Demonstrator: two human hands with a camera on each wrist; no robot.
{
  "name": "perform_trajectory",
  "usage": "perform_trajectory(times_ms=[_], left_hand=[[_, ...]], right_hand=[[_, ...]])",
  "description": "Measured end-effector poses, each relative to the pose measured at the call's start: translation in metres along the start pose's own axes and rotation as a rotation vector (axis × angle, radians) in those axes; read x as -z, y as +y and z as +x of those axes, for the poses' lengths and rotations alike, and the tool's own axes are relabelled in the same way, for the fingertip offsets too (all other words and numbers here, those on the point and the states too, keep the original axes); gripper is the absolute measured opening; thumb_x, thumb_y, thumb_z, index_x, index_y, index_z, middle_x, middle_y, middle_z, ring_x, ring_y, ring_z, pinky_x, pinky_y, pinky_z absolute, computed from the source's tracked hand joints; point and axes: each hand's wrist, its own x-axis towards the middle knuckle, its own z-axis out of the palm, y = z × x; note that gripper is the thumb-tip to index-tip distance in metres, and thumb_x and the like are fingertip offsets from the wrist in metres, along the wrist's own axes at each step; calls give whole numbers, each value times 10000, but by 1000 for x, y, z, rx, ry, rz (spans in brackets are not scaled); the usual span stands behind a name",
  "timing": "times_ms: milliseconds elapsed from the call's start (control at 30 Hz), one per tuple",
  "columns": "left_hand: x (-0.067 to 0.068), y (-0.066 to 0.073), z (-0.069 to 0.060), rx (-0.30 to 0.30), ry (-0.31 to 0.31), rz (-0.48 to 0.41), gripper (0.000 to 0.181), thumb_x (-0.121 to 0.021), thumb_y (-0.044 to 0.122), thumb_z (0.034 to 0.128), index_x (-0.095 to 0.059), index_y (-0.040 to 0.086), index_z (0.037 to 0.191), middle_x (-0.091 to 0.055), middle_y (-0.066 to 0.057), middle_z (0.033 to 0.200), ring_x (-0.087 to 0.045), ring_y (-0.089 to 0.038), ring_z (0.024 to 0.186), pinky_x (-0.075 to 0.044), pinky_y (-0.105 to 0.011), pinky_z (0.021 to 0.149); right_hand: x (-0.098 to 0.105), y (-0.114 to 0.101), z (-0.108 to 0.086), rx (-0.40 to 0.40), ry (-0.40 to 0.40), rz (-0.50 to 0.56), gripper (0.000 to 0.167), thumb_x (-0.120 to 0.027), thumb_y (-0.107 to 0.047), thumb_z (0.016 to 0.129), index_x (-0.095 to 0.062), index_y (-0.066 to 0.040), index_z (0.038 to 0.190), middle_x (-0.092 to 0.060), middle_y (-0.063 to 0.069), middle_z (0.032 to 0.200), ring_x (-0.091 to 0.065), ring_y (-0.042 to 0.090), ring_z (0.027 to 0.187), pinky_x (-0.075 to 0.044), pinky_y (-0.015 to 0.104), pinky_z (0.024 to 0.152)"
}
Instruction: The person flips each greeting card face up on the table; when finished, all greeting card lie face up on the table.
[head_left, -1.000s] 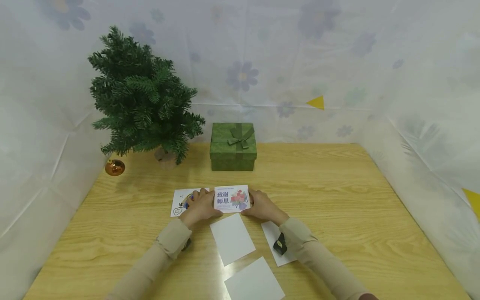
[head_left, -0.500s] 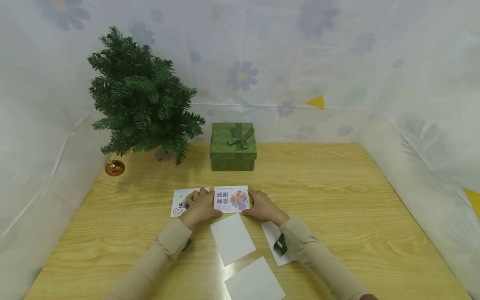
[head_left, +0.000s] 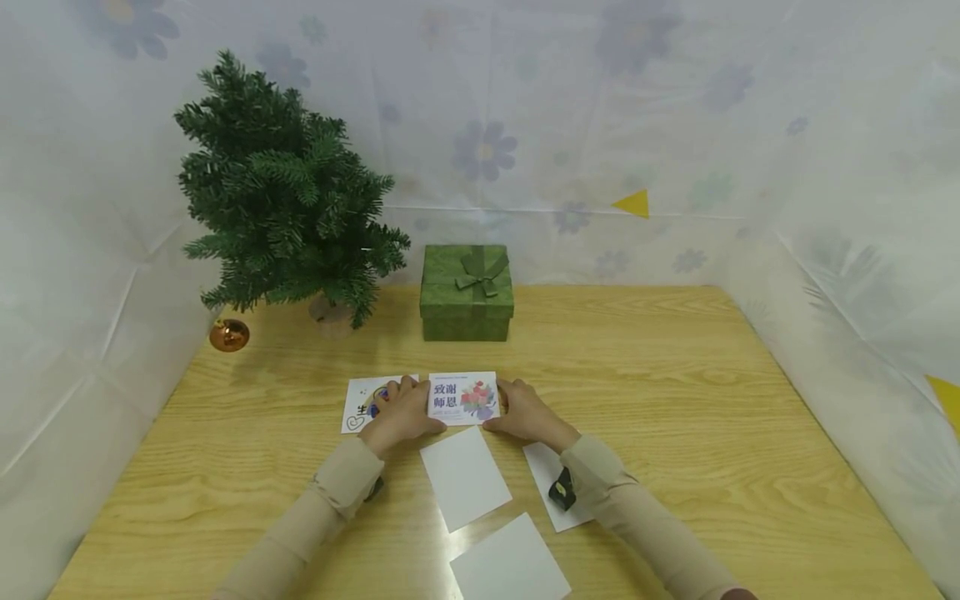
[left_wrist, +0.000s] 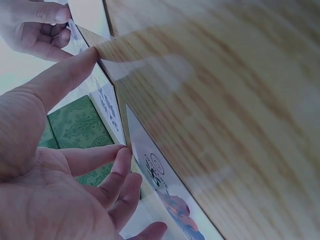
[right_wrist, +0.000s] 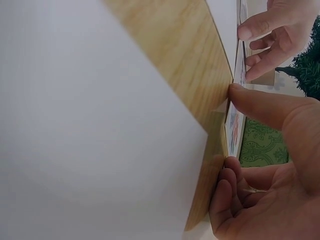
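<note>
while left hand [head_left: 401,412] and right hand [head_left: 528,412] pinch a flat, rectangular card [head_left: 462,400], each grip spans one short edge. the tabletop [head_left: 675,375] is wood-grained.

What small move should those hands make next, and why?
Probably move the right hand from the bouquet card to the white card closest to it: the bouquet card already sits roughly level with the heart-doodle card beside it, while that white card shows only a blank side.
</note>
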Motion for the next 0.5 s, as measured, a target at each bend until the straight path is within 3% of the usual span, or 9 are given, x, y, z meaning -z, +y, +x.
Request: perform_trajectory(times_ms=[200,367,500], left_hand=[[1,0,-2,-20,3,5,584,-772,288,788,-526,12,1239,-436,-236,1228,-344,-397,1083,-208,-629,927],[3,2,-5,-41,1,14,495,-768,280,794,-552,25,1159,-456,-227,1191,-364,-385,1040,-216,-622,910],[3,5,-7,-45,0,26,537,-760,292,802,-545,20,1212,-461,-217,1178,-360,-380,1036,-208,-632,915]], right_hand=[[2,1,-2,38,3,22,528,-754,-206,805,-525,32,1216,-415,55,781,-367,185,739,-294,279,627],[4,2,-4,40,-4,84,673,-733,-184,821,-434,81,1362,-435,68,817,-387,194,776,-315,286,646],[4,4,-6,66,5,110,656,-727,-159,822,-437,87,1357,-477,97,848,-411,200,800,-353,306,679]])
